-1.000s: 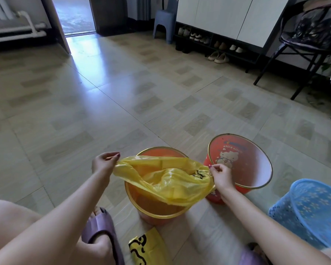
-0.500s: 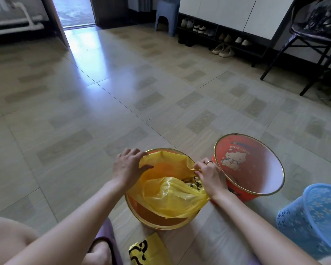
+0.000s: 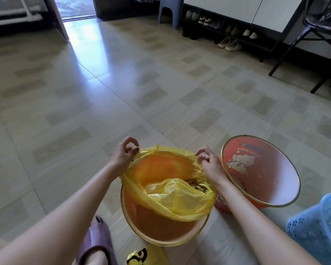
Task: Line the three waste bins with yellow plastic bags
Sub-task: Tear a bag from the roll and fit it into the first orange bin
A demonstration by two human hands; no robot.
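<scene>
pulling yellow bag [image 3: 172,199] wide over orange bin [image 3: 161,232] below, so mouth fits rim. right of right hand [image 3: 208,161], red bin [image 3: 260,175] and blue bin [image 3: 317,232] bare. left hand [image 3: 125,153] pinching bag edge, right hand too.

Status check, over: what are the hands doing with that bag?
Left hand and right hand pinch yellow bag mouth. Bag half over orange bin rim. Nothing blocking.
</scene>
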